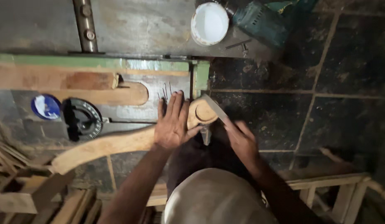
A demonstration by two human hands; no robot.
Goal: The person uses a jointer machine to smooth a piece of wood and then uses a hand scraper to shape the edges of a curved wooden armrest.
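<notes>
Wood fills most of what we see from the head camera: a long curved piece (118, 143) lies across the desk (151, 105), running from the lower left up to a rounded end (203, 113) at the desk's right edge. Our left hand (171, 124) lies flat on this piece, just left of the rounded end, fingers spread and pointing up, palm pressing down; its grip is open, closed around nothing. Our right hand (241, 141) is just right of the rounded end and holds a thin flat blade (214, 107) that slants across the top of that end and touches it. Its grip looks closed on the blade, though the fingers are dim and we cannot see exactly how they wrap.

On the desk, left of our left hand, sits a black round gauge (82, 119), with a blue and white disc (45, 106) beside it. A flat board (97, 94) with a rounded end lies above the curved piece, and a green rail (93, 63) runs along the desk's far side. Beyond it stand a white tub (210, 23) and a teal power drill (259, 20). Dark floor tiles (325, 83) spread to the right, a pale wooden frame (333, 182) stands at the lower right, and wood offcuts (18, 166) are piled at the lower left.
</notes>
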